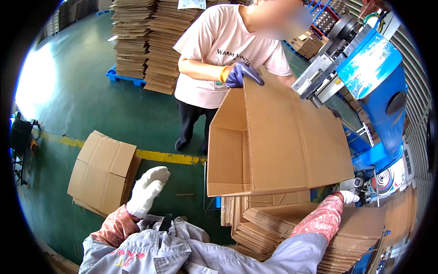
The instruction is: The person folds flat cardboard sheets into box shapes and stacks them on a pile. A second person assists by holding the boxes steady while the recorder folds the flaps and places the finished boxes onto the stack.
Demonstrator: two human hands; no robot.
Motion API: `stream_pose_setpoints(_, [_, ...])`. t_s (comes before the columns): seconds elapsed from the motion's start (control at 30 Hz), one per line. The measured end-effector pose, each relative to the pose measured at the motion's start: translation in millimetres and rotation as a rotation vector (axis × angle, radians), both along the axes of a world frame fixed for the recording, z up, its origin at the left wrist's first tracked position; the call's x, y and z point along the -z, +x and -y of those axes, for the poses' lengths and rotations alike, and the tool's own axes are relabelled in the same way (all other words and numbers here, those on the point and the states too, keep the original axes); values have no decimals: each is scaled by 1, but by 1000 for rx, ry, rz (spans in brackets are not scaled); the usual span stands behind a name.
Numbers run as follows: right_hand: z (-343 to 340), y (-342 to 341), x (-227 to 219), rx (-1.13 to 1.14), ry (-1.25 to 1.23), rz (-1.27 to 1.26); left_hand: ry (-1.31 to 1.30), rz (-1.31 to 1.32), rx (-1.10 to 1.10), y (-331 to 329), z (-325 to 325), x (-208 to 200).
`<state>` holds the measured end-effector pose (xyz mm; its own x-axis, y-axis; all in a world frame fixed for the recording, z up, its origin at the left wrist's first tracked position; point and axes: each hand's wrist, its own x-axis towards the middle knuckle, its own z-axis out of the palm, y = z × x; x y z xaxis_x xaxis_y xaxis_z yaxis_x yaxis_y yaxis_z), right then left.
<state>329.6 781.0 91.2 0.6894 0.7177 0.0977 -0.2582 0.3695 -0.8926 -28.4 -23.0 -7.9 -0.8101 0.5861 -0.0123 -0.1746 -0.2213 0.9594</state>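
My left hand [147,192], in a white knit glove, is raised over the green floor with thumb and fingers apart, holding nothing. On the right, my other arm reaches over a stack of flat cardboard [356,228]. My right hand [349,197], also white-gloved, is just below the near right corner of a big brown carton [292,132]; its fingers are too small and foreshortened to read. The carton is partly unfolded, with an open end facing left. Across from me a co-worker's purple-gloved hand [239,75] grips its upper left edge.
A blue machine [378,86] with a metal arm reaches over the carton's far right. Folded cardboard sheets [102,173] lie on the floor at left. Tall cardboard stacks [132,41] stand on a blue pallet [112,74] behind. A yellow line [171,157] crosses the floor.
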Motion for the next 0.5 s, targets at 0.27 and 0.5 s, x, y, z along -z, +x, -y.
stream_pose_setpoints(0.27, [81, -39, -11, -206, -46, -99, -30, -43, -54, -8, 31, -7])
stream_pose_setpoints(0.5, [178, -102, 4, -693, -67, -263, -197, -404, 123, -21, 57, -32])
